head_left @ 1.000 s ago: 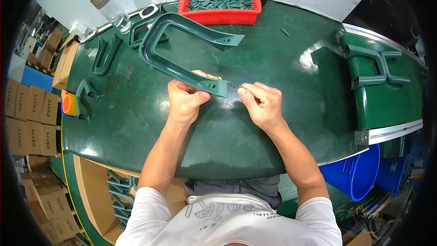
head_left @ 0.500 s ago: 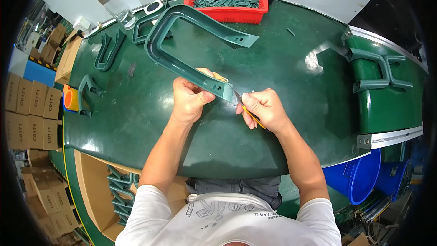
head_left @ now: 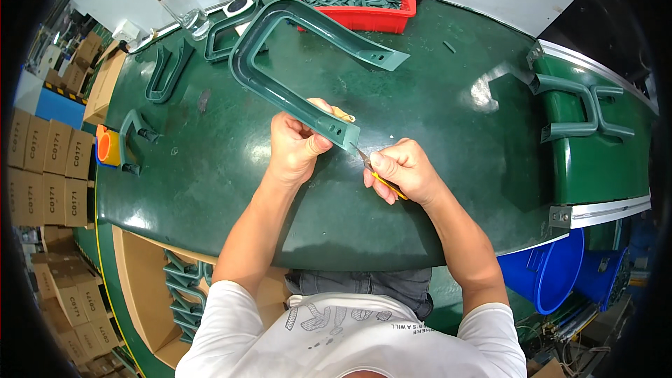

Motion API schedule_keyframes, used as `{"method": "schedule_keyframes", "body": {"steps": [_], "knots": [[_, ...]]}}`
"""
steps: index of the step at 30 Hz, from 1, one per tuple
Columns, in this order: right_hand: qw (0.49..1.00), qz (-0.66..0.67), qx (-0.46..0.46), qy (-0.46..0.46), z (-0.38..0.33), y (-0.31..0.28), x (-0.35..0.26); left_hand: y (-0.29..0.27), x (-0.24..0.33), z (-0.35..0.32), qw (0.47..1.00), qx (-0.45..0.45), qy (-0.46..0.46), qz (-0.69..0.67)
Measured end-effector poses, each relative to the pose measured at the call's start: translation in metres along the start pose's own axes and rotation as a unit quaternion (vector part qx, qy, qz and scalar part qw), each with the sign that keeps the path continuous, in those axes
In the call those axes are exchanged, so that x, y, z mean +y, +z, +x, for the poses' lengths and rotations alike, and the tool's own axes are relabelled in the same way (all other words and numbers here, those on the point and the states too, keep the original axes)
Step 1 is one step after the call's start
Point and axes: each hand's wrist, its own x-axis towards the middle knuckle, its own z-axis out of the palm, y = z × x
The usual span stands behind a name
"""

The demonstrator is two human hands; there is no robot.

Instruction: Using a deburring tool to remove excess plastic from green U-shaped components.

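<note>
A green plastic U-shaped handle (head_left: pixel 283 100) is held up above the table, its curve toward the far left and its two holed ends toward the right. My left hand (head_left: pixel 297 150) grips the nearer arm close to its end, thumb on the near side. Something yellowish (head_left: pixel 341 113) shows by those fingertips; what it is I cannot make out. My right hand (head_left: pixel 411 173) is closed round small yellow-handled nippers (head_left: pixel 390 186). Their pointed tips are at the lower corner of the handle's near end; whether they touch it is too small to tell.
A red bin (head_left: pixel 378 21) of small green strips stands at the back. More green handles (head_left: pixel 168 73) lie at the left, and others (head_left: pixel 584 108) rest on a green surface at the right. A glass bottle (head_left: pixel 183 10) stands back left. An open carton (head_left: pixel 143 287) and blue bins (head_left: pixel 542 273) flank me.
The U-shaped handle has shifted slightly up and right with my left hand. The nippers' tips have moved slightly up and left, at the end's lower corner.
</note>
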Motion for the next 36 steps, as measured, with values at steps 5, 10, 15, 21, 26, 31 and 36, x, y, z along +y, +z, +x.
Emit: {"method": "schedule_keyframes", "body": {"steps": [5, 10, 15, 21, 26, 31, 36], "knots": [[1.000, -0.009, -0.013, 0.010, 0.001, 0.001, -0.001, -0.003, -0.004, -0.002, 1.000, 0.003, -0.009, 0.001], [0.964, -0.228, -0.101, -0.096, 0.005, 0.013, 0.001, -0.012, -0.011, 0.004, 0.999, 0.038, 0.008, 0.013], [0.922, -0.185, 0.234, -0.246, 0.004, 0.000, -0.001, -0.010, -0.008, 0.001, 0.998, 0.058, -0.009, 0.018], [0.831, -0.299, 0.341, -0.322, 0.008, -0.001, 0.006, 0.000, -0.005, -0.003, 0.994, 0.085, -0.019, 0.065], [0.814, -0.330, 0.347, -0.329, 0.008, -0.003, 0.008, 0.001, -0.003, -0.003, 0.994, 0.084, -0.017, 0.067], [0.804, -0.346, 0.350, -0.334, 0.009, -0.003, 0.007, 0.002, -0.001, -0.003, 0.994, 0.080, -0.019, 0.071], [0.802, -0.350, 0.345, -0.340, 0.009, -0.003, 0.006, 0.001, 0.001, -0.003, 0.995, 0.081, -0.030, 0.048]]}}
